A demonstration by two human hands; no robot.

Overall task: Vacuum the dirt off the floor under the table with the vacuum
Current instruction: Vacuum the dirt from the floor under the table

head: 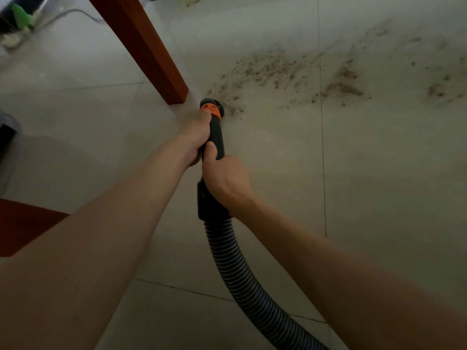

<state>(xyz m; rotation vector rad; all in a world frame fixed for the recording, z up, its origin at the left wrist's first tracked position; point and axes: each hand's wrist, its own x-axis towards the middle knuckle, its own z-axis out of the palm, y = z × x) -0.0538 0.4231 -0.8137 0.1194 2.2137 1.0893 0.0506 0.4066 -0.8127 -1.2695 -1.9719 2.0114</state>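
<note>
Two bare arms reaching down over a pale tiled floor (379, 173). Left hand (195, 140) wrapped around the black vacuum pipe (217, 137) near its front, thumb lying up on the orange ring (211, 113). Right hand (225, 180) wrapped around the same pipe just behind, thumb on top, fingers curled under. Both hands holding tight, close together, almost touching. Pipe tip (211, 103) down at the floor, right at the near edge of the dirt (278, 72), just beside the foot of the red-brown table leg (141, 44). Dirt spread in brown crumbs and little heaps, out to the right and far side of the tip. Ribbed black hose (242, 274) hanging from the pipe's back end, curving down to the bottom edge. More red-brown wood (22, 223) at the left edge. Something green (21, 16) and a thin cord (70, 13) far off at the top left, too blurry to tell.
</note>
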